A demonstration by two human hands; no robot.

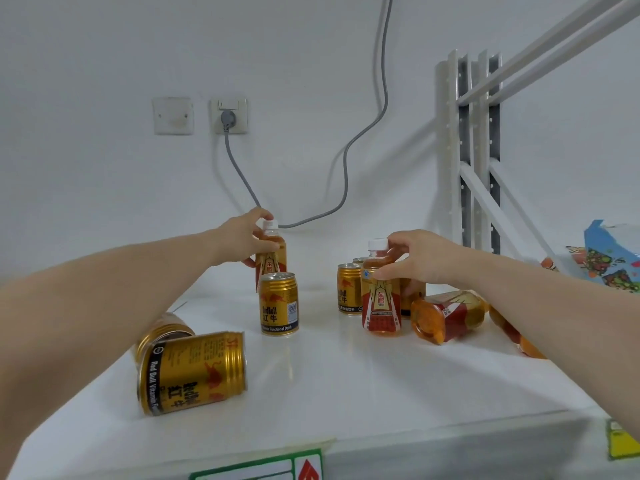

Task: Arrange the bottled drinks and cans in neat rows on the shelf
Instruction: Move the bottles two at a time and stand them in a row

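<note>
On the white shelf (346, 382), my left hand (247, 239) grips the neck of an upright orange bottle (273, 258) at the back. A gold can (278, 304) stands right in front of it. My right hand (415, 259) holds the shoulder of a second upright orange bottle (381, 303). Behind that bottle stand two gold cans (349, 289). Lying on their sides are a bottle (448, 317) to the right, another bottle (516, 336) partly hidden under my right forearm, and two gold cans (194, 370) at the front left.
A grey cable (346, 161) runs from a wall socket (229, 116) down behind the shelf. White and grey shelf uprights (467, 150) stand at the back right. Colourful packaging (609, 258) lies at the far right. Labels are stuck to the shelf's front edge (450, 455).
</note>
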